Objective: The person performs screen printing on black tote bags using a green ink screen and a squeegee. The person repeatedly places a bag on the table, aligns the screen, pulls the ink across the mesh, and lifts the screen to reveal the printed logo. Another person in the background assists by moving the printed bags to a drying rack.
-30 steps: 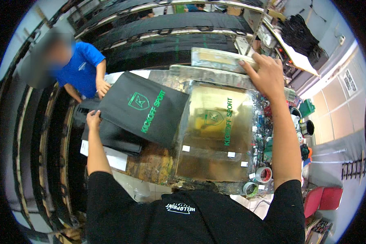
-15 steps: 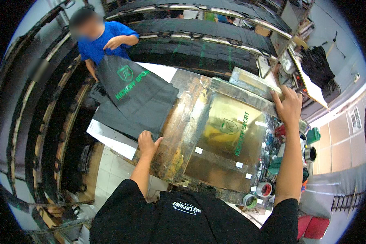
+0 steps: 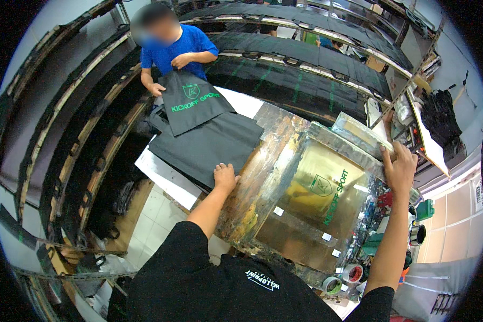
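My left hand (image 3: 226, 177) rests fingers down on the near right corner of a stack of black fabric bags (image 3: 209, 147), with its thumb spread. My right hand (image 3: 400, 167) is closed round the near end of a long squeegee (image 3: 359, 132), which lies along the far side of the printing screen (image 3: 327, 206). The screen has a yellowish mesh with a green shield emblem and lettering; it sits flat on a stained work table (image 3: 265, 142). Across the stack, a co-worker in a blue shirt (image 3: 190, 45) holds up a black bag (image 3: 190, 107) with a green print.
Drying racks (image 3: 306, 86) with black bags curve along the back and left. Tape rolls (image 3: 352, 273) lie at the table's near right corner. Cans (image 3: 416, 234) and green containers (image 3: 425, 210) crowd the right side. A white board (image 3: 185, 194) shows under the stack.
The co-worker has drawn the printed bag back off the stack toward their body, now with both hands on it. My hands keep about the same places while my view has shifted left.
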Motion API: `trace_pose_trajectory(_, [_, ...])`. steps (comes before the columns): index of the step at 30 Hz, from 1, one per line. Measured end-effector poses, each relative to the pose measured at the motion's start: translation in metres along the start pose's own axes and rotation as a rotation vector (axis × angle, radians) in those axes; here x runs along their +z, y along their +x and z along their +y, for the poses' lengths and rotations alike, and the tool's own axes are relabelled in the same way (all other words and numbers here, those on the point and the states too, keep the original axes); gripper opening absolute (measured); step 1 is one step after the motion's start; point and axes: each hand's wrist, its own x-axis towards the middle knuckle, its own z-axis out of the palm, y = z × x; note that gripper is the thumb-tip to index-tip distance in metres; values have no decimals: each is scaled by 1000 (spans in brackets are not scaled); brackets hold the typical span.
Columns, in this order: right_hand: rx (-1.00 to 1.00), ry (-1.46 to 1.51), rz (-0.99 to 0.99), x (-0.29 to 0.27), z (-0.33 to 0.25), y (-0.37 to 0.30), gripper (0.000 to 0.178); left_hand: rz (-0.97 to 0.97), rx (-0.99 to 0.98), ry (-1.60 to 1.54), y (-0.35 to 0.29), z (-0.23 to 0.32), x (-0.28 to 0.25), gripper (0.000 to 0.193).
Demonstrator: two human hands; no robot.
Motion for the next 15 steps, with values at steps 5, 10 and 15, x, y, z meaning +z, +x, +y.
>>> trace_pose_trajectory(5, [16,18,1,-2,-3,-1,42,-23,17,-248,19,-15,-25,50])
trace_pose_trajectory(10, [40,35,-9,-4,-3,6,49,-226,-46,-313,47,-33,-36,36])
trace_pose_trajectory(15, [19,74,32,-1,-4,10,55,-122,-109,-426,57,-42,-35,37])
